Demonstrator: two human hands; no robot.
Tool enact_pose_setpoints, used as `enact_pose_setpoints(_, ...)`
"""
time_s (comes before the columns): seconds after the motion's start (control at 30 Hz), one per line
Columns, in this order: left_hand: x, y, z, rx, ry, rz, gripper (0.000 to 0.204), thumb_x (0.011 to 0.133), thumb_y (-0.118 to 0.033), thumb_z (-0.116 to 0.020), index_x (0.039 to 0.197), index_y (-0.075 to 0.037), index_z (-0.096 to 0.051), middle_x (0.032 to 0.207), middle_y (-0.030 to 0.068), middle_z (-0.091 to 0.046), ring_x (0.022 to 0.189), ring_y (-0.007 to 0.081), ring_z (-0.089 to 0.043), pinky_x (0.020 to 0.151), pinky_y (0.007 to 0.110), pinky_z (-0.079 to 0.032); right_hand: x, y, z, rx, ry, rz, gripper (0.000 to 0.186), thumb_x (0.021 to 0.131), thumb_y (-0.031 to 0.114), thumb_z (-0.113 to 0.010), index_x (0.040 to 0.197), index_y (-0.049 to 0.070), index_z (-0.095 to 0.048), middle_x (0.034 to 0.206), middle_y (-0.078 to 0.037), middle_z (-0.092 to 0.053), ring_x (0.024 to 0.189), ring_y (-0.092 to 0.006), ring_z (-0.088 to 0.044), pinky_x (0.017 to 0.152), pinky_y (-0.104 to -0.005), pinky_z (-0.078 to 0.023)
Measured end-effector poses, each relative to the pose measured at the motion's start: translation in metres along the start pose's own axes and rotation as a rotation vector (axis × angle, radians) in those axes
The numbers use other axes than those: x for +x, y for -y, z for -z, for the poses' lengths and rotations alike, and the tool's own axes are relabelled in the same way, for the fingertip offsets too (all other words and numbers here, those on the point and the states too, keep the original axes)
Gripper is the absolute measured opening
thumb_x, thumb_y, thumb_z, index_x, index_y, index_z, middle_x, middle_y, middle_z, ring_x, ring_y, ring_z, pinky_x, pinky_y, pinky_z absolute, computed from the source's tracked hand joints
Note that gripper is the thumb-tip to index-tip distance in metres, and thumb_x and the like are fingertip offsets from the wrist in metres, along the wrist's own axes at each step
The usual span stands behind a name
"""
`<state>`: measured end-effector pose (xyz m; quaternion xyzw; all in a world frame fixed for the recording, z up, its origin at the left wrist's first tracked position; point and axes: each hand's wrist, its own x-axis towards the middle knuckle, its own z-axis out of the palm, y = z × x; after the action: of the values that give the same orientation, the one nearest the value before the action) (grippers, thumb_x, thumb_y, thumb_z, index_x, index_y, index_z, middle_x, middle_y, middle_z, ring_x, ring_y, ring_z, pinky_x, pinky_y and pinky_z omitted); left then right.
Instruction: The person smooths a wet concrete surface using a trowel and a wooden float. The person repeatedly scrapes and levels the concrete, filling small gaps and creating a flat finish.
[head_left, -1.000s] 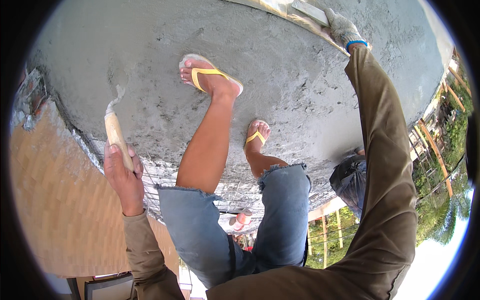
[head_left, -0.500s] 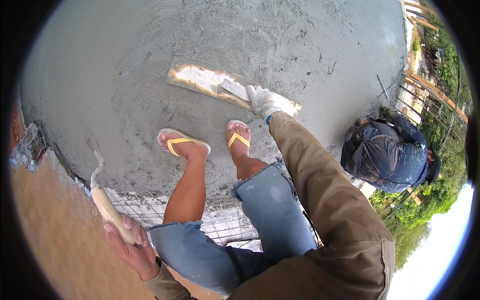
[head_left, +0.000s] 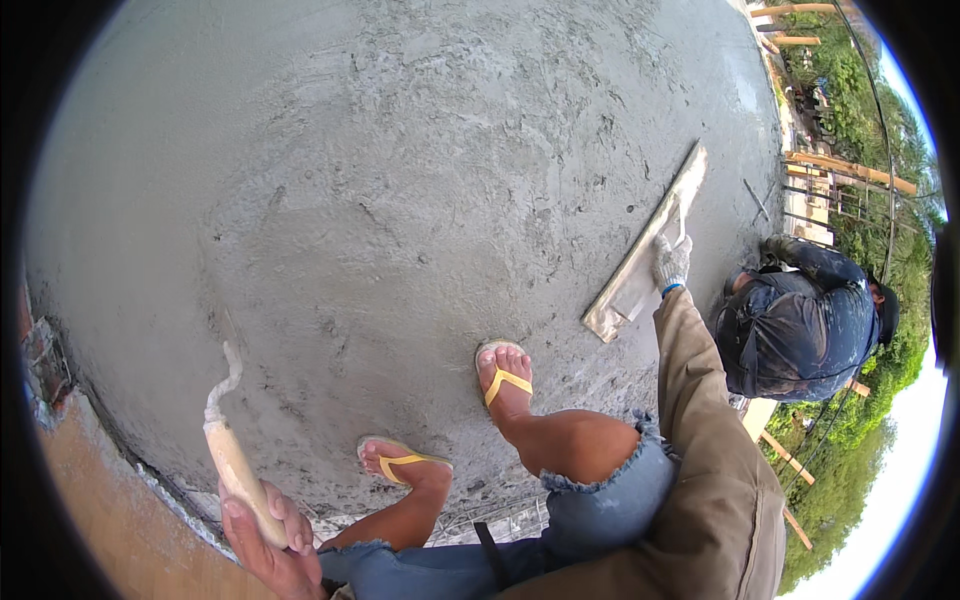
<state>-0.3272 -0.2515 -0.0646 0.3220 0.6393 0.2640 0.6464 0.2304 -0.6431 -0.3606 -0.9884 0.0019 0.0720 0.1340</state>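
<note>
My left hand (head_left: 268, 540) is closed around the pale wooden handle of a trowel (head_left: 236, 465) at the lower left. The trowel's bent, cement-caked neck points away from me; its blade hardly shows against the grey. Out to the right, my right hand (head_left: 672, 264), in a whitish knit glove, grips the handle of a long flat float (head_left: 628, 275). The float stands slantwise, one long edge seemingly tilted up, over the wet concrete (head_left: 400, 190). Whether its whole face touches the surface I cannot tell. Rough, pitted patches lie left of the float; smoother concrete spreads at the far left.
My feet in yellow-strapped flip-flops (head_left: 512, 380) stand on the concrete. A crouching co-worker (head_left: 800, 325) in dark, splattered clothes is close on the right. A tan tiled surface (head_left: 130, 510) borders the slab at lower left. Wooden poles (head_left: 850, 170) and greenery line the right edge.
My right hand has swung the float rightward and turned it from nearly crosswise to steeply slanted. My right foot has stepped forward. The trowel in my left hand appears slightly lower and further right.
</note>
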Motion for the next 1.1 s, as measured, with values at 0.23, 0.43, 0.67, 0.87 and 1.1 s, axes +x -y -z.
enact_pose_setpoints(0.23,0.003,-0.011,0.078,-0.418,0.170,-0.055,0.043,0.109,-0.039,-0.052,0.130,-0.003,-0.059,0.092,0.0089,-0.060,0.082,0.0204,-0.057,0.068,0.035,-0.047,-0.003,0.233,-0.061,0.203,0.223,0.503,0.076,0.092,0.042,-0.070,0.150,0.004,-0.039,0.127,-0.029,-0.066,0.115,-0.0427,-0.067,0.099,-0.0483,-0.052)
enact_pose_setpoints(0.43,0.008,-0.010,0.054,-0.208,-0.090,-0.309,0.041,0.115,-0.039,-0.038,0.125,0.001,-0.043,0.090,0.0052,-0.050,0.054,0.0038,-0.044,0.038,0.017,-0.036,-0.131,0.431,-0.096,-0.001,0.640,0.913,0.080,0.093,0.047,-0.066,0.152,0.004,-0.032,0.127,-0.032,-0.065,0.120,-0.0481,-0.064,0.102,-0.0523,-0.050)
enact_pose_setpoints(0.67,0.002,-0.010,0.046,-0.182,-0.020,-0.286,0.034,0.115,-0.037,-0.041,0.121,-0.003,-0.045,0.091,0.0041,-0.051,0.057,0.0028,-0.042,0.040,0.017,-0.033,-0.244,0.441,-0.098,-0.187,0.939,1.261,0.080,0.095,0.036,-0.067,0.156,0.003,-0.029,0.121,-0.028,-0.068,0.115,-0.0425,-0.068,0.096,-0.0503,-0.055)
enact_pose_setpoints(0.87,0.002,-0.002,0.040,-0.061,-0.109,-0.313,0.043,0.113,-0.039,-0.044,0.135,-0.003,-0.046,0.086,0.0039,-0.053,0.052,0.0052,-0.041,0.041,0.020,-0.032,-0.314,0.374,-0.096,-0.278,0.828,1.534,0.075,0.090,0.016,-0.067,0.157,0.006,-0.034,0.109,-0.026,-0.069,0.101,-0.0375,-0.073,0.076,-0.0505,-0.061)
enact_pose_setpoints(1.1,0.000,0.004,0.033,0.019,-0.110,-0.314,0.049,0.112,-0.040,-0.045,0.145,-0.003,-0.042,0.084,0.0032,-0.053,0.050,0.0049,-0.040,0.040,0.020,-0.031,-0.293,0.403,-0.080,-0.262,0.783,1.471,0.077,0.097,0.007,-0.061,0.161,0.033,-0.027,0.117,-0.027,-0.068,0.103,-0.0418,-0.073,0.073,-0.0498,-0.064)
